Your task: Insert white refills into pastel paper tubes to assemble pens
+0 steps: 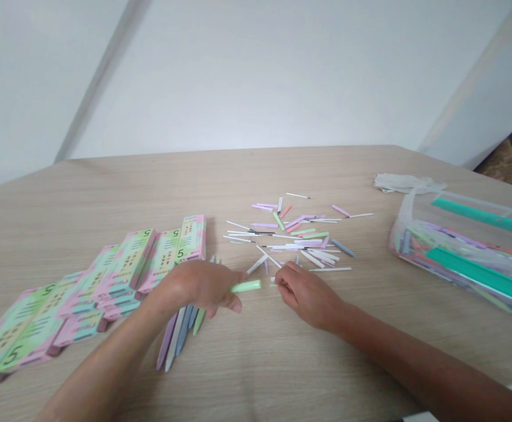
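My left hand [201, 288] is closed around a pale green pen barrel [246, 286] that points to the right. My right hand [306, 293] pinches something small and green at its fingertips, just right of the barrel's tip. Under my left hand lie a few pastel pens [177, 335] side by side on the wooden table [256, 176]. Beyond both hands is a scatter of pastel pen parts and thin white refills [297, 237].
A row of pink and green pen boxes [106, 281] fans out at the left. At the right a clear plastic bag [467, 252] holds more pastel parts and teal strips. A crumpled white bag [399, 181] lies behind it. White walls stand beyond the table.
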Demonstrator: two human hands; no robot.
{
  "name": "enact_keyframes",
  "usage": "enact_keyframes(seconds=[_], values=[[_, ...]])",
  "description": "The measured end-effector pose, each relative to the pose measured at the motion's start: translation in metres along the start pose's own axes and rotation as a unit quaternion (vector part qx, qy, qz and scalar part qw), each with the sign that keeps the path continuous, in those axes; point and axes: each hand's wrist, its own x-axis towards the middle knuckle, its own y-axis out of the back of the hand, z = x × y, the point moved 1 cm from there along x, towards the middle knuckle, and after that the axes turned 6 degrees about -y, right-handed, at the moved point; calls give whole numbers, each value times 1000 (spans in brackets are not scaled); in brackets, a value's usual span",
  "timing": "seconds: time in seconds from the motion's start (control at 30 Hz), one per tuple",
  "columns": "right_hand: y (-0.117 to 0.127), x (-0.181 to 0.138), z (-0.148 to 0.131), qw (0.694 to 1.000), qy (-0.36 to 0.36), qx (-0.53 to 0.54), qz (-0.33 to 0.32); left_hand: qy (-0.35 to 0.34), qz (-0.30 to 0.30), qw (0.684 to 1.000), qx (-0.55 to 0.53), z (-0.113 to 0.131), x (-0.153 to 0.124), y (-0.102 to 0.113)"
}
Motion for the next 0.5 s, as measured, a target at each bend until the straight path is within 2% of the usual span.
enact_keyframes(seconds=[0.23,0.5], values=[[38,0,-25,998,36,32,47,-6,0,1000,-4,5,0,1],[45,-2,-35,995,72,1,62,0,-13,1000,-8,5,0,1]])
